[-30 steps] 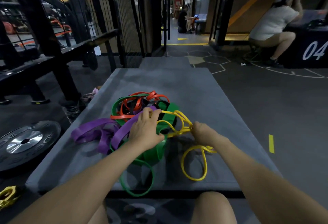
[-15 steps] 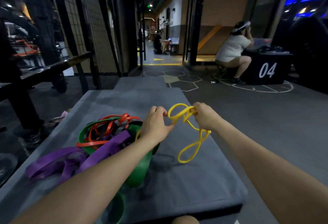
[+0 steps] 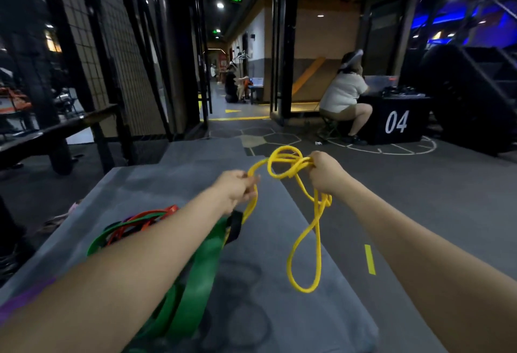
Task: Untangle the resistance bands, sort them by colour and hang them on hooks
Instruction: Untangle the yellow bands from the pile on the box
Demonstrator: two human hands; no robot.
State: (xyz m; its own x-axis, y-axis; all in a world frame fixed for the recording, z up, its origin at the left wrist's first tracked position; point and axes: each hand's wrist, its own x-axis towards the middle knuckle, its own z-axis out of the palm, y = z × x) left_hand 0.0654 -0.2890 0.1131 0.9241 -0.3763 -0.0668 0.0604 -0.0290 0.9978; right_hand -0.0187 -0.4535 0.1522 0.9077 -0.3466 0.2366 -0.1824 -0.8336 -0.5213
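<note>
- The yellow band [image 3: 306, 229] is held off the grey mat [image 3: 279, 310]: the right hand [image 3: 324, 173] grips its bunched coils, and the left hand [image 3: 237, 189] pinches a strand beside them.
- One loop hangs below the right hand.
- It appears thin, light and limp; gripping at a crossing should keep its loops from slipping.
- The green band [image 3: 195, 274], orange band [image 3: 140, 224] and purple band [image 3: 25, 296] lie below the left forearm.
- No containers or hooks are visible.

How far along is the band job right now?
Early. Both hands, left and right, hold the yellow band lifted off the mat, still looped and partly caught with the green band. The orange and purple bands remain piled; nothing hung.
</note>
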